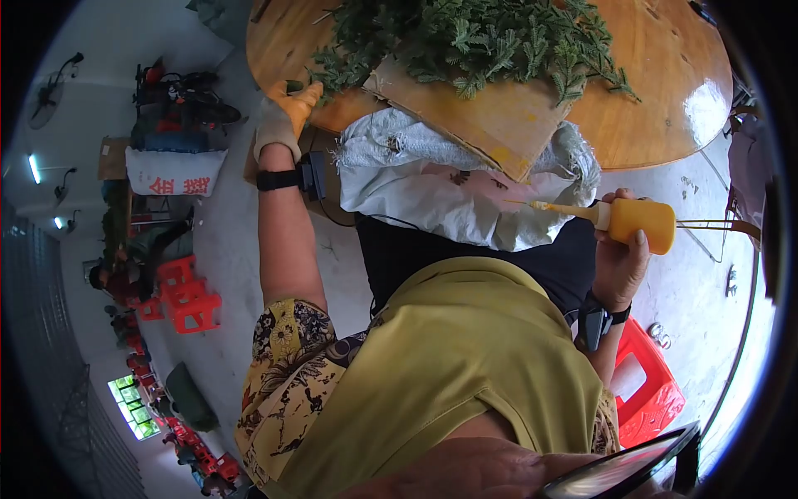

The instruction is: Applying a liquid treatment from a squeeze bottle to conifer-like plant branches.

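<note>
My left hand [288, 115], in an orange and off-white work glove, is at the near left edge of the round wooden table [661, 125]. Its fingertips meet the outer artificial fir sprigs [343, 68], beside a small dark green piece; whether it grips anything is unclear. My bare right hand [620, 262] holds a yellow squeeze bottle [642, 224] on its side, its long thin nozzle pointing left over my lap. Green artificial fir branches [492, 43] are heaped on the table and partly on a stained cardboard sheet [480, 118], which overhangs the near edge above a white woven sack [424, 193].
A cardboard box stands below the table beside my left forearm. A red plastic stool [651, 399] is behind my right arm. Farther left are stacked red stools [187, 293], a full printed sack [174, 171], a motorcycle [193, 103] and several people at work.
</note>
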